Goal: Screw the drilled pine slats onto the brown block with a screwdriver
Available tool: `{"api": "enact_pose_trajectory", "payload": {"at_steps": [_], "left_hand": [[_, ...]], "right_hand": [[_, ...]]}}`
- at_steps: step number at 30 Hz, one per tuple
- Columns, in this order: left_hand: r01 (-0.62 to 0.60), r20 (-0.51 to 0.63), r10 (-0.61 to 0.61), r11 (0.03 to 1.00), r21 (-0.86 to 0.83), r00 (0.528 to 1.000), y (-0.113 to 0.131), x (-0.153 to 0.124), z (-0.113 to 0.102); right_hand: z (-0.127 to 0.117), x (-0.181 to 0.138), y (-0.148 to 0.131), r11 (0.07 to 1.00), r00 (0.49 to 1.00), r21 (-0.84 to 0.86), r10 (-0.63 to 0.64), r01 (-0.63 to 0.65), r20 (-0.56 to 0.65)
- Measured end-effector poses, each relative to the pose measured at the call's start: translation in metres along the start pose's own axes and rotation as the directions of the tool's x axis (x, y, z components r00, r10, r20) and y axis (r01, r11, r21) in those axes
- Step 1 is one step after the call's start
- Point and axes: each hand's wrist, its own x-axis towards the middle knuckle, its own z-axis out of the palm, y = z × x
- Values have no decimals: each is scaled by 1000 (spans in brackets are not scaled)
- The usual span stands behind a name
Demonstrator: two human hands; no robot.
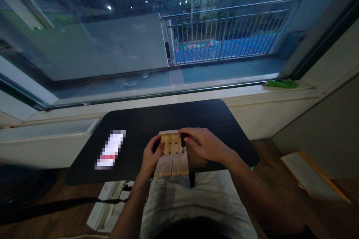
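A pale wooden block [171, 155], made of several slats with small holes, lies on the black table [134, 127] near its front edge. My left hand [151, 156] grips the block's left side with the fingers curled round it. My right hand [202, 144] is closed around a small dark tool [183, 141] that stands upright on the block's right slat. What kind of tool it is I cannot make out.
A white and red blurred item [110, 149] lies on the table's left part. Behind the table run a windowsill and a large window, with a green object [282, 83] on the sill. White boxes [106, 205] lie on the floor under the table.
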Motion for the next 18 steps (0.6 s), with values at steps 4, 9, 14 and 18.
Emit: {"api": "enact_pose_trajectory", "payload": {"at_steps": [4,9,14,18], "left_hand": [[-7,0,7,1000,-26,1000,0,0,3],[-15,-24,13,998,-56,1000,-5,1,5],[-21,-45,17,996,-82,999,-7,1,7],[-26,-51,22,995,-96,998,-7,1,9]], "right_hand": [[-8,0,0,998,998,-61,29,-26,50],[-14,7,-6,982,984,-181,-27,59,174],[-16,12,-11,963,977,-263,-1,59,215],[-16,12,-11,954,977,-293,7,58,215]]}}
